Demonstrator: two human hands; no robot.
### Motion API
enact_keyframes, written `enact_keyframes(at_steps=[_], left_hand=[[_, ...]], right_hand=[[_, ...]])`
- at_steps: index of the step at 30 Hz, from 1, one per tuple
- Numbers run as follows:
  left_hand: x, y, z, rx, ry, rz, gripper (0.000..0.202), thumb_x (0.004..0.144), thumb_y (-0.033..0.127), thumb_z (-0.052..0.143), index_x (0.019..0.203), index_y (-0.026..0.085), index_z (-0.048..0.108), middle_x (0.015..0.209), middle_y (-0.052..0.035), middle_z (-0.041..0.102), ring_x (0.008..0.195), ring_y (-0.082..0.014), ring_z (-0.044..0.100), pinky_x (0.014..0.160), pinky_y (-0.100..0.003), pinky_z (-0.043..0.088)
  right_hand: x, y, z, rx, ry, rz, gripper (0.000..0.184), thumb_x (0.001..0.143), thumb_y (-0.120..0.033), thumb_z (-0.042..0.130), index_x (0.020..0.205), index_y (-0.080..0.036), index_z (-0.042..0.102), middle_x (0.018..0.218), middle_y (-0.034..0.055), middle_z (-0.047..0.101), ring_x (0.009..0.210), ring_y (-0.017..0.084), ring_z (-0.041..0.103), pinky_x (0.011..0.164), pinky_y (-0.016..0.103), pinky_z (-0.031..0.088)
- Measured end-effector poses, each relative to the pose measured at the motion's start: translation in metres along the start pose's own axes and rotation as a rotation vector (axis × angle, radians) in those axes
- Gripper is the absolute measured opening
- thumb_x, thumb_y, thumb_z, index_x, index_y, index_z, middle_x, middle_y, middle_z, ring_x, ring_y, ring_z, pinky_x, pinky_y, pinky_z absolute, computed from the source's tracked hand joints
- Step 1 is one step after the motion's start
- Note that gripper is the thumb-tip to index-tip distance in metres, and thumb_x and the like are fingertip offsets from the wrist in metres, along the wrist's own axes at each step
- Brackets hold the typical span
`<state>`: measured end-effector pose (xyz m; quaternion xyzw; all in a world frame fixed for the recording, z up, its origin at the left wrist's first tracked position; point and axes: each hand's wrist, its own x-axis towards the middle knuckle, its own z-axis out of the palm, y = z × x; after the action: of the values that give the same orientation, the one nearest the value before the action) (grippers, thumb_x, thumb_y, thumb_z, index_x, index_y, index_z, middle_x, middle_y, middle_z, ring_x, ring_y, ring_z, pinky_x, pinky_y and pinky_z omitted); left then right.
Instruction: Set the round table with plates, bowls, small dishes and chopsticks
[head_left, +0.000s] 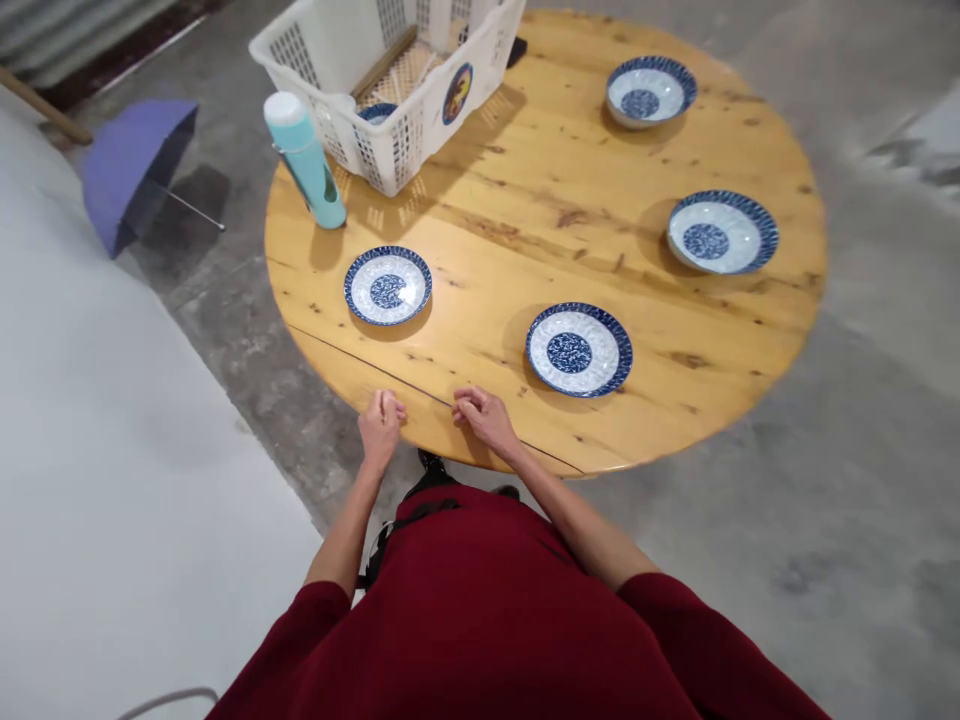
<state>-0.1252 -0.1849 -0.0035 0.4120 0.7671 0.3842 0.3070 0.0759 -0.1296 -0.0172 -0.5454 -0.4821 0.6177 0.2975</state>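
Note:
My left hand (381,423) and my right hand (484,414) rest on the near edge of a round wooden table (525,210), both with fingers curled into loose fists and nothing visible in them. Several blue-and-white plates lie on the table: one (388,286) just beyond my left hand, one (578,349) to the right of my right hand, one (722,232) at the right and one (650,90) at the far side. Neither hand touches a plate.
A white plastic basket (337,50) stands at the far left of the table, with another plate and sticks inside. A teal bottle (304,158) stands beside it. A purple umbrella (135,170) lies on the concrete floor to the left.

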Motion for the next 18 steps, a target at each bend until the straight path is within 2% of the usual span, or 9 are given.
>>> enact_keyframes(at_steps=[2, 4, 7, 10, 13, 15, 18], left_hand=[[-0.03, 0.004, 0.014, 0.054, -0.048, -0.008, 0.025, 0.102, 0.037, 0.04, 0.091, 0.025, 0.059, 0.081, -0.0017, 0.075, 0.069, -0.0141, 0.074, 0.074, -0.026, 0.058], [-0.056, 0.012, 0.033, 0.072, -0.09, -0.019, 0.024, 0.102, 0.034, 0.041, 0.091, 0.025, 0.06, 0.081, -0.0016, 0.077, 0.069, -0.0148, 0.074, 0.074, -0.026, 0.058], [-0.086, 0.031, 0.064, 0.059, -0.158, -0.015, 0.022, 0.101, 0.03, 0.042, 0.094, 0.025, 0.063, 0.078, -0.0007, 0.076, 0.068, -0.015, 0.074, 0.071, -0.026, 0.056], [-0.109, 0.058, 0.097, 0.081, -0.266, 0.068, 0.021, 0.1, 0.029, 0.043, 0.096, 0.024, 0.063, 0.077, 0.0003, 0.075, 0.07, -0.0144, 0.073, 0.072, -0.024, 0.055], [-0.127, 0.087, 0.132, 0.14, -0.371, 0.19, 0.021, 0.1, 0.03, 0.044, 0.096, 0.024, 0.063, 0.079, 0.0002, 0.075, 0.073, -0.014, 0.073, 0.072, -0.023, 0.053], [-0.139, 0.104, 0.156, 0.177, -0.434, 0.272, 0.021, 0.1, 0.03, 0.044, 0.094, 0.024, 0.063, 0.078, 0.0001, 0.074, 0.072, -0.0139, 0.072, 0.072, -0.023, 0.051], [-0.16, 0.123, 0.191, 0.208, -0.502, 0.35, 0.022, 0.1, 0.028, 0.042, 0.091, 0.023, 0.062, 0.074, 0.0004, 0.072, 0.068, -0.0137, 0.07, 0.07, -0.023, 0.049]], right_hand=[[-0.02, 0.005, -0.018, 0.047, -0.065, 0.056, 0.03, 0.073, -0.041, 0.061, 0.092, -0.019, 0.067, 0.071, 0.0005, 0.072, 0.059, 0.016, 0.069, 0.063, 0.028, 0.054], [-0.046, 0.013, -0.045, 0.09, -0.106, 0.117, 0.036, 0.071, -0.047, 0.066, 0.093, -0.018, 0.068, 0.069, 0.0008, 0.072, 0.057, 0.016, 0.067, 0.06, 0.028, 0.054], [-0.094, 0.031, -0.103, 0.154, -0.038, 0.175, 0.049, 0.069, -0.057, 0.073, 0.095, -0.017, 0.071, 0.069, 0.0019, 0.072, 0.056, 0.017, 0.067, 0.059, 0.03, 0.055], [-0.149, 0.063, -0.174, 0.221, 0.227, 0.239, 0.059, 0.063, -0.063, 0.078, 0.095, -0.014, 0.072, 0.067, 0.0027, 0.071, 0.054, 0.016, 0.065, 0.057, 0.028, 0.055], [-0.21, 0.113, -0.242, 0.358, 0.531, 0.344, 0.063, 0.055, -0.061, 0.083, 0.096, -0.014, 0.072, 0.067, 0.0023, 0.07, 0.053, 0.015, 0.063, 0.056, 0.027, 0.055], [-0.25, 0.154, -0.278, 0.458, 0.702, 0.43, 0.056, 0.051, -0.055, 0.083, 0.089, -0.017, 0.07, 0.069, 0.0032, 0.069, 0.055, 0.017, 0.065, 0.059, 0.03, 0.058], [-0.301, 0.217, -0.317, 0.54, 0.962, 0.57, 0.039, 0.047, -0.046, 0.079, 0.076, -0.023, 0.066, 0.071, 0.0073, 0.069, 0.064, 0.027, 0.072, 0.067, 0.039, 0.065]])
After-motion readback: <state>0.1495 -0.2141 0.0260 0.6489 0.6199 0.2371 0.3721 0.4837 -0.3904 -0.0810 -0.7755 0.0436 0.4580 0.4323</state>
